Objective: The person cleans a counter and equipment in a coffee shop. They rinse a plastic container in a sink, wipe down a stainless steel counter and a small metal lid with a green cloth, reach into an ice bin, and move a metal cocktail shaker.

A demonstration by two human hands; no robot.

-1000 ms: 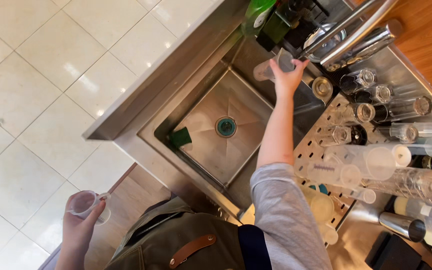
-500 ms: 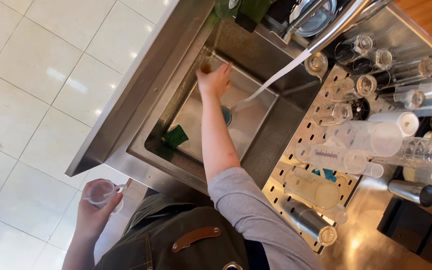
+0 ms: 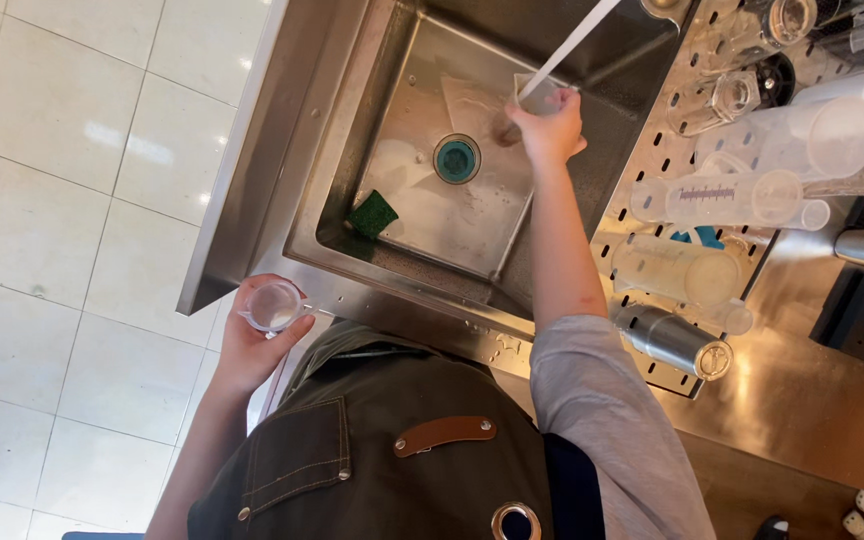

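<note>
**Two clear cups, one under the water**

I see my right hand with its fingers clasped around a clear cup inside the steel sink, where a stream of water meets its rim. My left hand grips a second clear cup out past the sink's front edge, above the tiled floor. One green sponge and one teal drain lie in the basin, with bare steel around them. The perforated rack on the worktop is crowded with glassware.
</note>
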